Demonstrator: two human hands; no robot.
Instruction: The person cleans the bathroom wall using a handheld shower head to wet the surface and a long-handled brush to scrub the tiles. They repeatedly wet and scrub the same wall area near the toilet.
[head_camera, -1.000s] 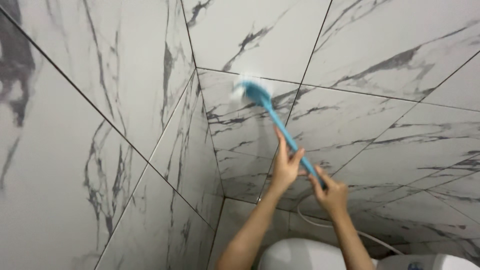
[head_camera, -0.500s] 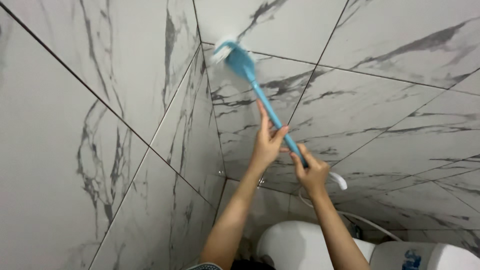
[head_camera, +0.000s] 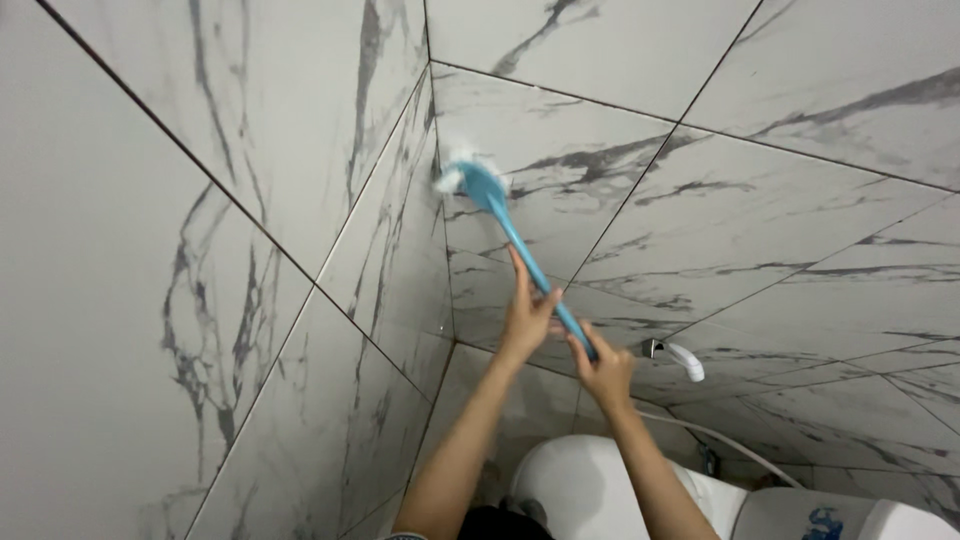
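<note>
Both hands on a blue long-handled scrub brush (head_camera: 520, 250), white bristle head pressed against the marble-pattern wall tile (head_camera: 640, 160) right by the corner joint where the two walls meet, upper centre of view. Left hand (head_camera: 527, 318) sits higher on the handle, fingers curled round the shaft with the thumb side up, closed grip. Right hand (head_camera: 603, 372) is just below it near the handle's end, fist wrapped fully around it; the two hands are close but not touching as far as I can tell. Handle runs diagonally, head up-left, grip end down-right. Both forearms come up from the bottom edge. Below them: white toilet lid (head_camera: 590, 490) and the white cistern (head_camera: 830, 515) at lower right. A white bidet sprayer (head_camera: 685, 360) hangs on the wall just right of the right hand, its hose (head_camera: 740, 448) trailing down toward the cistern. Dark grout lines cross the tiles diagonally.
</note>
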